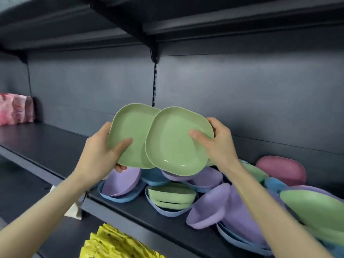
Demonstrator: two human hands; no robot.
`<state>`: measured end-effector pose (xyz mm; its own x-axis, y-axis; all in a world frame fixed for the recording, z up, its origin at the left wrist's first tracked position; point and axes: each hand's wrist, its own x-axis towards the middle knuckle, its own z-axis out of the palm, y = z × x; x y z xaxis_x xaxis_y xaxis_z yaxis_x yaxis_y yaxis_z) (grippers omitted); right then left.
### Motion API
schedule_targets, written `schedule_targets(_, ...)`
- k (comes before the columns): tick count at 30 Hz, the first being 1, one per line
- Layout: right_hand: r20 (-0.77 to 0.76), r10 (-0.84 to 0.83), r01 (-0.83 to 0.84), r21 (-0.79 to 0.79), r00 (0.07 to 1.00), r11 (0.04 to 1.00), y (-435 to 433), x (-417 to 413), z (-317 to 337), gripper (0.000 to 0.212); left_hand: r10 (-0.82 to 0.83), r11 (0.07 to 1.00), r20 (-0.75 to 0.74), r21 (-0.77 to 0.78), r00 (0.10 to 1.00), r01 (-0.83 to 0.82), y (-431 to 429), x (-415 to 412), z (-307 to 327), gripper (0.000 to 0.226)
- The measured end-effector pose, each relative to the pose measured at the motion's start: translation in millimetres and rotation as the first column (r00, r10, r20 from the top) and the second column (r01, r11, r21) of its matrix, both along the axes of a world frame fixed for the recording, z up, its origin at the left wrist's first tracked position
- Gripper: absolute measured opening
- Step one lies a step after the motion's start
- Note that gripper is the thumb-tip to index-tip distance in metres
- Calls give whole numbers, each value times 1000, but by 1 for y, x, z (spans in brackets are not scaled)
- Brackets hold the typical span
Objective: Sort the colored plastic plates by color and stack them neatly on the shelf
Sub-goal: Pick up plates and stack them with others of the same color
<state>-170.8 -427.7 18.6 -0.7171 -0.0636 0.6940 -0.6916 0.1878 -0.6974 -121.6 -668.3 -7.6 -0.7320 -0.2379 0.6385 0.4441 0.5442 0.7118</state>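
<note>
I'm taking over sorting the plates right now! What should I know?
The left hand grips the first green plate; the right hand grips the second green plate, overlapping it in front, above the shelf.
Done: two greens picked out; no sorted stack shows yet.
Left: the mixed pile of purple, blue, green and pink plates lies jumbled on the shelf; sort and stack by color.

My left hand (99,152), my right hand (219,144): both bare. Left forearm (46,207), right forearm (270,207) bare up to frame edge. Fingernails (193,133) short, plain.
</note>
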Motion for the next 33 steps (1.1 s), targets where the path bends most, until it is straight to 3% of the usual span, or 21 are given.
schedule_targets(7, 44, -55, 56, -27, 998, 998, -113, -45, -12, 20, -83, 993, 66, 95, 994, 76, -119, -58, -21, 11)
schedule_targets(12, 59, -152, 155, -46, 987, 987, -189, -77, -14, 20, -156, 986, 75, -40, 985, 160, -198, -98, -9, 12)
schedule_targets(19, 88, -216, 221, -48, 972, 974, -272, -133, -10, 13, -263, 963, 106, -27, 959, 268, -272, -169, -5, 11)
schedule_targets(33, 167, -301, 280, 138, 939, 950, -388, -279, -28, 15, -283, 954, 235, -28, 930, 297, -401, -320, -28, 10)
